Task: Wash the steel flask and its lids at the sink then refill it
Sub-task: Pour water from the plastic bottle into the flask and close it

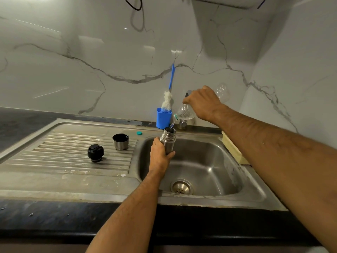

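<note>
2 hands work over the sink (228, 161): left hand (160, 154) grips the steel flask (168, 138) by its near-left rim, right hand (202, 103) fingers hold the tilted plastic bottle (184, 113) pouring

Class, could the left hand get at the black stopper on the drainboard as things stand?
Probably not yet: the left hand has its grip round the steel flask while water pours in. The black stopper itself lies uncovered on the drainboard, nothing blocking it.
</note>
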